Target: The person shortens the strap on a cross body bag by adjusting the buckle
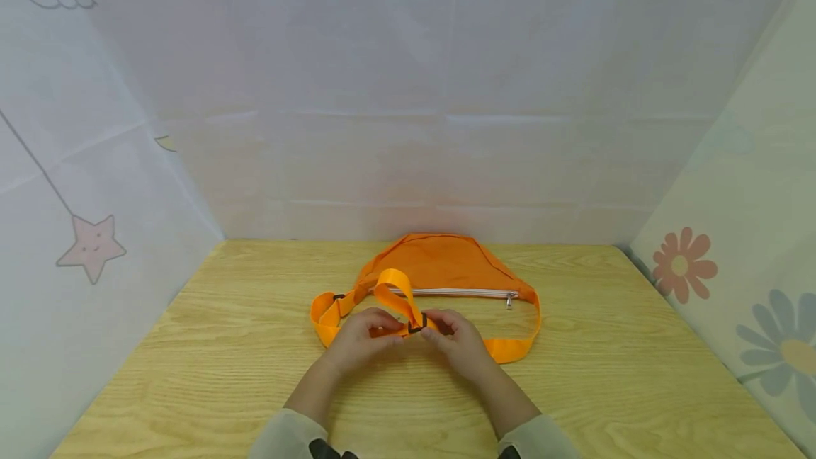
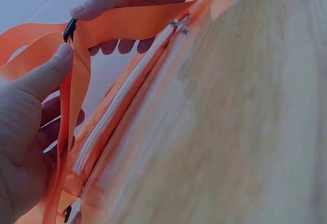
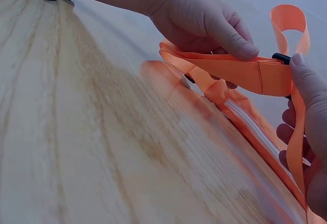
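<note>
An orange waist bag (image 1: 440, 264) lies on the table, its white zipper (image 1: 455, 292) toward me and a metal zipper pull (image 1: 509, 300) at the right end. In front of it both hands hold its orange strap (image 2: 127, 22) at a black slider buckle (image 2: 69, 30). My left hand (image 1: 362, 335) pinches the doubled webbing just left of the buckle. My right hand (image 1: 460, 343) pinches the strap at the buckle's right side. Between them a loop of webbing (image 3: 289, 24) stands up from the buckle. A second black buckle (image 1: 338, 297) sits on the strap at the left.
The wood-grain table (image 1: 210, 374) extends to both sides of the hands. Behind it hangs a pale creased cloth (image 1: 408, 91). Printed side panels stand left and right, one with a pink star (image 1: 92, 247), the other with a red flower (image 1: 685, 265).
</note>
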Available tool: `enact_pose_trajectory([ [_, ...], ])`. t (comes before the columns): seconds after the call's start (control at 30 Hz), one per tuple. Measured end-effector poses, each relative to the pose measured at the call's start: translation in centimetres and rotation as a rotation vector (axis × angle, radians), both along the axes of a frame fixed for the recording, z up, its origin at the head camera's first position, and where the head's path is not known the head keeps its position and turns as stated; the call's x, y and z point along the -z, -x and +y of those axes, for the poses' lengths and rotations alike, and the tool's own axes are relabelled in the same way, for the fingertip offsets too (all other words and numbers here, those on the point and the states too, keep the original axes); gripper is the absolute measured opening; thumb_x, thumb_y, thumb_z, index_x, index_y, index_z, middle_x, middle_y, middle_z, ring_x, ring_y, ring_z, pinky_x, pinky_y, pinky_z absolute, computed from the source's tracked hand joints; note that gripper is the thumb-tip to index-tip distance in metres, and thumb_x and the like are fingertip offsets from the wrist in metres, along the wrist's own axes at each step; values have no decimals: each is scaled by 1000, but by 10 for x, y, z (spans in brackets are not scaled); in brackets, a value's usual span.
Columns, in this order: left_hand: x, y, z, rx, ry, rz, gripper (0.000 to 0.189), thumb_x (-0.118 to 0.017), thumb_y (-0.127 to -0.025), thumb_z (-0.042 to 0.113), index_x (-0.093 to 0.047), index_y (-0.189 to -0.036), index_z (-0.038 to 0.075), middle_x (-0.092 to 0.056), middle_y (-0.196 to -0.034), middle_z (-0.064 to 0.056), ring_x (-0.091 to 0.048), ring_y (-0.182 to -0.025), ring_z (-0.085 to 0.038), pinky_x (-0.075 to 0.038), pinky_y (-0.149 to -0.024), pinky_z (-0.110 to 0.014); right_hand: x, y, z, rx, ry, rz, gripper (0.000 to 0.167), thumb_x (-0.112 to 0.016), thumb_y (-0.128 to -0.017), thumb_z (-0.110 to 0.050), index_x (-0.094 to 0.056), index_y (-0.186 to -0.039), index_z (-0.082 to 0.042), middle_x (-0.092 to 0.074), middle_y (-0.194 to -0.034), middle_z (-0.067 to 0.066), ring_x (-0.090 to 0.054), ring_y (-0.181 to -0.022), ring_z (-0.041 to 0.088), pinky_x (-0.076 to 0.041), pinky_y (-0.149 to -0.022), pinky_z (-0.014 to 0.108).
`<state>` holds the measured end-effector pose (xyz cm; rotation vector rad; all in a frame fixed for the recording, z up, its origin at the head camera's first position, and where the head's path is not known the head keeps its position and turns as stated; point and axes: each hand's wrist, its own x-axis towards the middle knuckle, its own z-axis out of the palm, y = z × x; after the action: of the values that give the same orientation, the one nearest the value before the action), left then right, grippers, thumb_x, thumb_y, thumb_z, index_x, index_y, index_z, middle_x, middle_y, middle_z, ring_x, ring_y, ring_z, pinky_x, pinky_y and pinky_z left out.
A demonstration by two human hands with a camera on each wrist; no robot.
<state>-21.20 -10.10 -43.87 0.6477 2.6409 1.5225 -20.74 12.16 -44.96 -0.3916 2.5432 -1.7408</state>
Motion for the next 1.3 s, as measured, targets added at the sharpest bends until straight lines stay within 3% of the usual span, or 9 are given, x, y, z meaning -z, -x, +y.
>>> enact_pose_trajectory([
  [0.1, 0, -1, 0, -3, 8, 45, 20, -74, -87, 30, -78, -97, 14, -70, -104, 1, -62, -100, -16, -51, -88, -28, 0, -1, 0, 3, 12, 2, 37, -67, -92, -26, -65, -124, -8, -64, -117, 8, -55, -98, 14, -48, -82, 18],
  [0.2, 0, -2, 0, -8, 32, 134, 17, -74, -88, 28, -79, -95, 13, -70, -99, 2, -62, -94, -16, -52, -82, -25, -1, -1, -1, 20, 21, -2, 36, -68, -92, -25, -66, -124, -8, -64, -117, 7, -55, -97, 14, -48, -82, 19],
  [0.47, 1, -1, 0, -54, 196, 504, 14, -78, -83, 17, -80, -96, 11, -66, -85, 2, -59, -77, -12, -50, -71, -23, -2, -1, -1, 89, 21, 5, 34, -69, -91, -24, -67, -122, -9, -65, -118, 6, -55, -98, 14, -48, -83, 23],
  [0.63, 4, 2, -1, -78, 149, 674, 15, -83, -75, 9, -80, -89, 8, -59, -71, 2, -51, -64, -9, -43, -59, -17, 0, 1, -2, 113, 40, -1, 32, -69, -91, -24, -69, -119, -8, -67, -116, 6, -56, -99, 15, -48, -85, 24],
  [0.83, 6, 5, -10, -106, 111, 750, 15, -84, -70, 3, -80, -84, 7, -58, -68, 2, -47, -61, -7, -39, -57, -15, 1, 3, -1, 128, 71, -7, 32, -69, -92, -21, -68, -119, -5, -68, -118, 9, -56, -99, 15, -48, -84, 20],
  [1.13, 7, 4, -40, -198, 170, 817, 20, -88, -65, 3, -81, -82, 9, -53, -66, 4, -40, -61, -5, -36, -58, -18, -1, 0, -2, 121, 89, -7, 32, -68, -91, -17, -67, -121, -4, -66, -122, 11, -57, -104, 17, -48, -85, 19],
  [1.3, 8, 3, -53, -227, 209, 809, 22, -88, -64, 4, -81, -84, 9, -48, -65, 5, -35, -61, -3, -32, -55, -14, -1, -1, -3, 115, 90, -6, 32, -68, -91, -15, -66, -121, -3, -65, -123, 11, -58, -106, 18, -48, -86, 20],
])
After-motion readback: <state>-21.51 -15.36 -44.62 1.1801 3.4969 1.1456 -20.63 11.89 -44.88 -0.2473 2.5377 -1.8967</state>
